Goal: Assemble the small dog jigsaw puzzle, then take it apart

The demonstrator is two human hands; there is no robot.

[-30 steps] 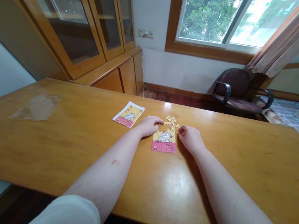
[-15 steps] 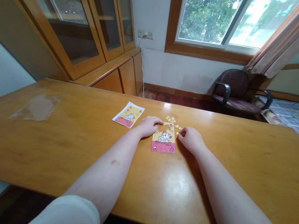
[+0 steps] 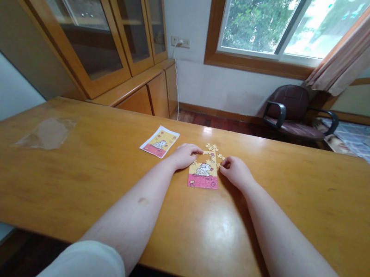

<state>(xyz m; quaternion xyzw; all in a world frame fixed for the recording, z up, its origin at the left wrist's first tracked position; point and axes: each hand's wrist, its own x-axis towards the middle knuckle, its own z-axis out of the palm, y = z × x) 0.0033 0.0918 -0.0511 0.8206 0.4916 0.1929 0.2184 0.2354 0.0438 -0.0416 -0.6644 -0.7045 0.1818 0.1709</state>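
Observation:
A partly assembled jigsaw puzzle (image 3: 202,181) lies flat on the table, pink at the bottom and yellow above, with a white cartoon animal. A gap shows in its upper part. My left hand (image 3: 185,156) rests on the puzzle's upper left side, fingers reaching over the edge, holding nothing that I can see. To the right of the puzzle, my right hand (image 3: 235,170) is closed in a pinch at a small yellow puzzle piece (image 3: 219,165). Several loose yellow pieces (image 3: 212,147) lie just beyond the puzzle's top edge.
A picture card (image 3: 159,142) with the same design lies left of my left hand. Farther left is a clear plastic bag (image 3: 47,133) on the wooden table (image 3: 104,163). Beyond the table stand a glass-door cabinet (image 3: 125,70) and a dark armchair (image 3: 289,110).
Both hands stay almost in the same place. My right hand's fingertips shift very slightly; the puzzle looks the same.

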